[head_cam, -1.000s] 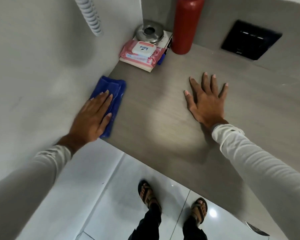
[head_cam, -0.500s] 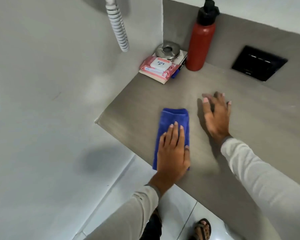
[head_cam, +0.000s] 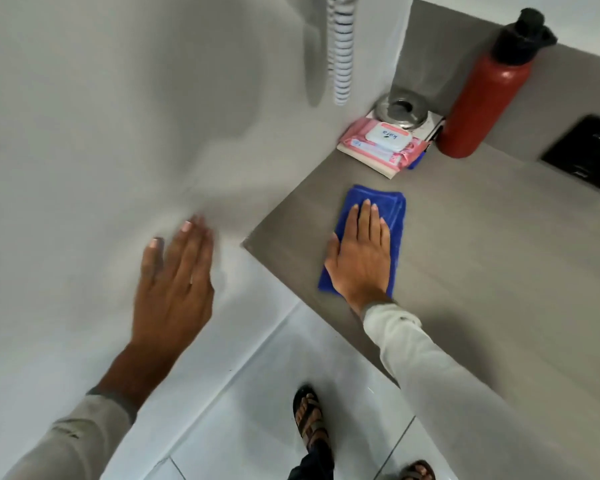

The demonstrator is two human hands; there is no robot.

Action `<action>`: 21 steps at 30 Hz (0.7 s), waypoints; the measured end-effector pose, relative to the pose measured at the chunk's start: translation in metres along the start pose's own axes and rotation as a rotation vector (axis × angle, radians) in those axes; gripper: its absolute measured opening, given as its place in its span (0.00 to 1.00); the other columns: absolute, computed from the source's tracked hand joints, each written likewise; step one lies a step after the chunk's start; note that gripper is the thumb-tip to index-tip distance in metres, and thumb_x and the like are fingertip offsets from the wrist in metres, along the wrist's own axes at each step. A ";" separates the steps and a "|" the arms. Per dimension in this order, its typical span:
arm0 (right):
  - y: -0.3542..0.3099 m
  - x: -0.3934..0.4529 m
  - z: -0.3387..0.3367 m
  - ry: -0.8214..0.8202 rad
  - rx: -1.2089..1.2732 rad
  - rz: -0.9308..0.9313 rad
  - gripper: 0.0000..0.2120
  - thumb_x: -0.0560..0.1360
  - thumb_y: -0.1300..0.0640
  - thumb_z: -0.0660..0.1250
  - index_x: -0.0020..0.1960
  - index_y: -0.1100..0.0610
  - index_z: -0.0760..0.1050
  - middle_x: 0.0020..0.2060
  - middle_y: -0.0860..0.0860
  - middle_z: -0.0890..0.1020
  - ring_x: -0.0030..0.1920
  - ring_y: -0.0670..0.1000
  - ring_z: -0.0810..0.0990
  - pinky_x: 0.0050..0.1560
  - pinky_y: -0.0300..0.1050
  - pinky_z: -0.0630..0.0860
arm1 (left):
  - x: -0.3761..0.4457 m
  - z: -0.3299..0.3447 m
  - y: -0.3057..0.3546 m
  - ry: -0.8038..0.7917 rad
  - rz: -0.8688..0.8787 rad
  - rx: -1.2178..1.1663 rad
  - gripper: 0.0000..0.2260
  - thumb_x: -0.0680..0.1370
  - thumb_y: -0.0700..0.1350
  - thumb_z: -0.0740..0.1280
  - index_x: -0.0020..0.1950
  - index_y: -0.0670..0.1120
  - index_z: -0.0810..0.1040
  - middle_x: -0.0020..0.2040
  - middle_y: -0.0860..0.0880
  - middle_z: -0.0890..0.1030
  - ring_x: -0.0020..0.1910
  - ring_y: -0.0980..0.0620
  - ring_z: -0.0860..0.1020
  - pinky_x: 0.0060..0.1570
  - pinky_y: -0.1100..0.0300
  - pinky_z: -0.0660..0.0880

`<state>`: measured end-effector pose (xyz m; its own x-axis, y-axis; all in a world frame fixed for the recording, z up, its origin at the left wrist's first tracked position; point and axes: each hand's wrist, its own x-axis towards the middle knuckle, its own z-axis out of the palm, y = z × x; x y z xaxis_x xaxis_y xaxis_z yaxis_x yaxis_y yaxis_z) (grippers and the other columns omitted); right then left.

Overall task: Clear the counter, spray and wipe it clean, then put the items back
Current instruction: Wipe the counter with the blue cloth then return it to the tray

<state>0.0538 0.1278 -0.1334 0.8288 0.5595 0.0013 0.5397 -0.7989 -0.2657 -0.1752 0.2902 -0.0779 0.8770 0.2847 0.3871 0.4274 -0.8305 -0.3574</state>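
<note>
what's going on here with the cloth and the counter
A person is wiping a grey counter. The right hand lies flat on a folded blue cloth near the counter's front corner. The left hand hangs open in the air off the counter, by the wall. A red bottle, a pink wipes pack and a small metal dish stand in the back corner.

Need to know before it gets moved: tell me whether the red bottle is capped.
Capped. The red bottle stands upright in the counter corner with its black lid on top.
</note>
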 end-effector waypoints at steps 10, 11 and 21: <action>-0.122 -0.007 0.022 -0.101 0.081 -0.143 0.37 0.79 0.47 0.50 0.81 0.67 0.50 0.80 0.65 0.54 0.82 0.62 0.51 0.82 0.55 0.47 | 0.001 -0.001 -0.033 0.069 0.206 0.133 0.26 0.79 0.34 0.52 0.78 0.35 0.58 0.79 0.38 0.60 0.80 0.43 0.55 0.79 0.50 0.52; -0.119 -0.009 0.022 -0.109 0.071 -0.174 0.36 0.80 0.47 0.51 0.81 0.67 0.50 0.81 0.65 0.53 0.82 0.62 0.50 0.82 0.54 0.46 | 0.002 -0.002 -0.032 0.071 0.200 0.125 0.26 0.78 0.33 0.53 0.78 0.35 0.57 0.79 0.38 0.60 0.80 0.43 0.56 0.79 0.49 0.52; -0.059 -0.045 0.006 -0.159 -0.069 -0.794 0.32 0.78 0.56 0.56 0.80 0.60 0.57 0.81 0.60 0.58 0.81 0.59 0.55 0.81 0.52 0.50 | 0.009 -0.017 -0.022 0.025 0.204 0.112 0.28 0.77 0.33 0.56 0.79 0.36 0.56 0.81 0.39 0.57 0.80 0.42 0.59 0.78 0.45 0.57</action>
<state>-0.0167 0.1515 -0.1238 0.1673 0.9856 0.0260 0.9700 -0.1598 -0.1830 -0.1802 0.3033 -0.0522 0.9426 0.1037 0.3175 0.2649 -0.8111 -0.5215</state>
